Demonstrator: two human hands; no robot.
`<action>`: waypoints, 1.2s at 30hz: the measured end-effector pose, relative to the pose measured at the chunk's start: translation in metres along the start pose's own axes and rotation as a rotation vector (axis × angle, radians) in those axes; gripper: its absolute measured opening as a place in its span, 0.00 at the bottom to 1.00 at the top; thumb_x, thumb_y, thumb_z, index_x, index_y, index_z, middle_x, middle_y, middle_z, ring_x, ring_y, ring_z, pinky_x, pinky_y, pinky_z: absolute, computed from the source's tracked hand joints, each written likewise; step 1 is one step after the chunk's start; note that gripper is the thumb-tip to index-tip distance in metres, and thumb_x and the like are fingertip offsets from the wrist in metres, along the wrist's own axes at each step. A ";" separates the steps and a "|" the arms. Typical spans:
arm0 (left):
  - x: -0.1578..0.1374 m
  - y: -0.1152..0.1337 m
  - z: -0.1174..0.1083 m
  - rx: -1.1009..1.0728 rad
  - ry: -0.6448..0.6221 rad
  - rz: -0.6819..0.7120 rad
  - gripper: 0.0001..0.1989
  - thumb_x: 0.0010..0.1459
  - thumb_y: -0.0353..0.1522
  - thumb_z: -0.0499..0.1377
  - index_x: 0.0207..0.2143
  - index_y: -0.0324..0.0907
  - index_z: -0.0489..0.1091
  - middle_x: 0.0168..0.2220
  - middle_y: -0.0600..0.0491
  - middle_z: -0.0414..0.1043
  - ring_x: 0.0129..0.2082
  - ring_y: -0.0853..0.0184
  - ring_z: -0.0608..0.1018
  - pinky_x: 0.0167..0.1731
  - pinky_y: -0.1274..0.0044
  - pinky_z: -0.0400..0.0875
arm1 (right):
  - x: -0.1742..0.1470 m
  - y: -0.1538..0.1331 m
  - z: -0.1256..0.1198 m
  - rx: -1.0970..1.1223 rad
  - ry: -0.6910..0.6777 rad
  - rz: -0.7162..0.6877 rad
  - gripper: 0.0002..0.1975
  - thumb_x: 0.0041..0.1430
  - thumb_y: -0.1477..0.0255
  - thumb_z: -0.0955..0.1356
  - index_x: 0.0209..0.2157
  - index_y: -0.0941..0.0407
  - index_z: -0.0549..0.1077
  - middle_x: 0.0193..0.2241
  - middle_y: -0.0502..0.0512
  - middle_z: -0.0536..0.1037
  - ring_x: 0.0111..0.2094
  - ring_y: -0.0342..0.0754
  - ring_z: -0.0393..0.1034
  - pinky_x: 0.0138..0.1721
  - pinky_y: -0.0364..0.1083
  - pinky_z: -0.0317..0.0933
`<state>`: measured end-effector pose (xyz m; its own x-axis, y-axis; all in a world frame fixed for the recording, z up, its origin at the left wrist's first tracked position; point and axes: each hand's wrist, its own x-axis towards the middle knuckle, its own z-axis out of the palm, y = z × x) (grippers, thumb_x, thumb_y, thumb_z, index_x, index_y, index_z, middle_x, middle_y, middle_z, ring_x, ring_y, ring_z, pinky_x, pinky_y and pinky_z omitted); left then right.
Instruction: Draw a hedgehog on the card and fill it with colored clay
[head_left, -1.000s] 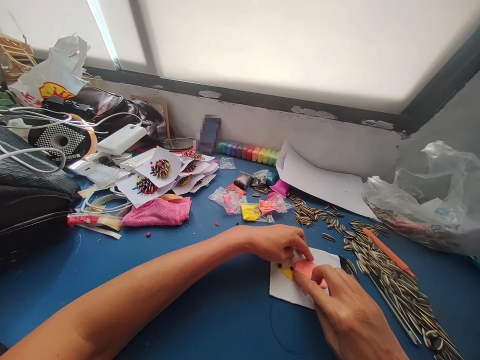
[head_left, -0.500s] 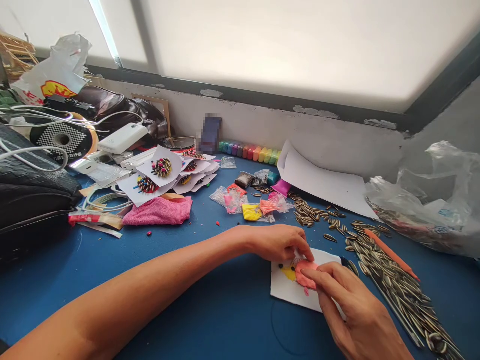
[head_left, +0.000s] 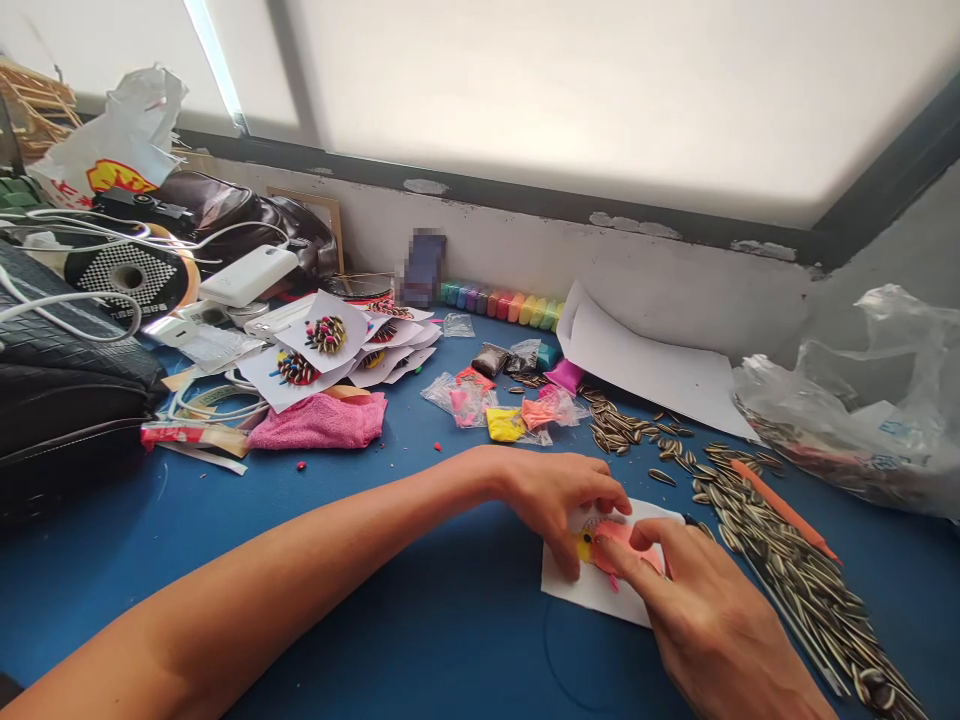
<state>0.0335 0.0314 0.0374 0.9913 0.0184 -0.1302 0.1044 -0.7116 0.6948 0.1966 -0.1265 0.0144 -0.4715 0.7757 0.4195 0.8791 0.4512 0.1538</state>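
A white card (head_left: 574,590) lies on the blue table, bearing a flat patch of pink modelling clay (head_left: 619,540) and a smaller piece of yellow clay (head_left: 584,546) with a black dot on it. My left hand (head_left: 559,495) spans the card's left side, thumb down on the card and fingers apart near its far edge. From the right, my right hand (head_left: 705,590) reaches over the card. Its thumb presses the pink clay beside the yellow piece, and the index finger is bent apart from it. Part of the clay is hidden under the hands.
Striped sunflower seeds (head_left: 795,550) lie to the right, with an orange stick (head_left: 784,510) among them. Clay packets (head_left: 505,424) sit beyond my hands. A pink cloth (head_left: 319,420) and seed-decorated cards (head_left: 326,335) are at left; a plastic bag (head_left: 862,420) stands far right.
My left hand has opened, its thumb moving left and down onto the card. My right thumb now presses the pink clay, while the right index finger has curled back.
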 end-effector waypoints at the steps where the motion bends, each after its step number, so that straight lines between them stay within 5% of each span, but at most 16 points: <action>1: 0.000 0.001 0.001 0.016 -0.003 -0.007 0.38 0.42 0.25 0.65 0.58 0.37 0.60 0.49 0.49 0.61 0.50 0.63 0.68 0.51 0.74 0.64 | -0.002 0.001 0.001 -0.028 -0.007 -0.016 0.18 0.62 0.82 0.59 0.47 0.55 0.75 0.35 0.58 0.72 0.31 0.46 0.65 0.32 0.45 0.62; 27: 0.001 0.001 0.001 0.044 -0.014 0.010 0.37 0.43 0.26 0.66 0.58 0.36 0.60 0.48 0.49 0.61 0.50 0.62 0.67 0.51 0.75 0.63 | 0.002 -0.004 -0.003 -0.133 0.027 -0.082 0.17 0.62 0.83 0.58 0.46 0.61 0.74 0.32 0.58 0.74 0.30 0.48 0.65 0.34 0.49 0.59; 36: 0.002 -0.002 0.002 0.051 -0.004 0.047 0.33 0.44 0.26 0.66 0.55 0.42 0.66 0.47 0.50 0.60 0.50 0.62 0.67 0.51 0.74 0.62 | -0.004 -0.004 0.000 0.084 -0.003 0.086 0.19 0.62 0.81 0.59 0.49 0.54 0.73 0.34 0.56 0.71 0.30 0.44 0.65 0.30 0.43 0.62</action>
<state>0.0351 0.0312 0.0345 0.9947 -0.0185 -0.1011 0.0535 -0.7465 0.6632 0.1947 -0.1320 0.0121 -0.3945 0.8146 0.4252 0.9076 0.4177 0.0419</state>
